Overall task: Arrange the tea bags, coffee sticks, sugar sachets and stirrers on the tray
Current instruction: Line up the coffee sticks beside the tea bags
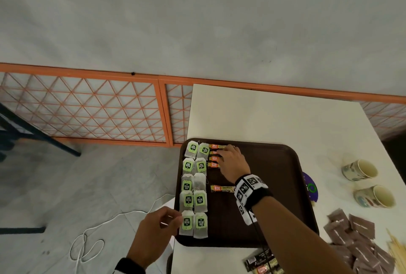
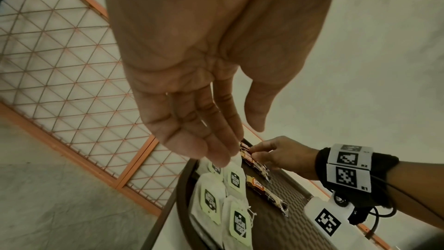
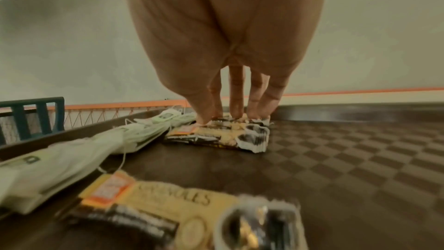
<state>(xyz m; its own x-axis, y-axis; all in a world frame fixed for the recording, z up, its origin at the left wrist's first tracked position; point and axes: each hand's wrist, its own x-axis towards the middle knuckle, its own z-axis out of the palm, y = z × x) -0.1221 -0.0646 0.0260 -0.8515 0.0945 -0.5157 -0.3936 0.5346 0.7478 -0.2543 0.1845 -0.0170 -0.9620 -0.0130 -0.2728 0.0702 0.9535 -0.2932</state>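
A dark brown tray (image 1: 274, 186) lies on the white table. Tea bags (image 1: 200, 201) with green tags fill two columns along its left side. Beside their far end lies a row of coffee sticks (image 1: 214, 158). My right hand (image 1: 222, 153) presses straight fingertips (image 3: 236, 109) down on this row. One more coffee stick (image 1: 222, 188) lies alone mid-tray, behind the wrist. My left hand (image 1: 173, 221) hovers at the tray's near left edge next to the nearest tea bag (image 1: 186, 222), fingers (image 2: 216, 140) relaxed and holding nothing.
Brown sugar sachets (image 1: 351, 238) and pale wooden stirrers (image 1: 396, 254) lie on the table right of the tray. More coffee sticks (image 1: 262, 262) sit off the tray at its near edge. Two paper cups (image 1: 360, 169) lie on their sides at the far right. An orange lattice fence (image 1: 87, 109) runs behind.
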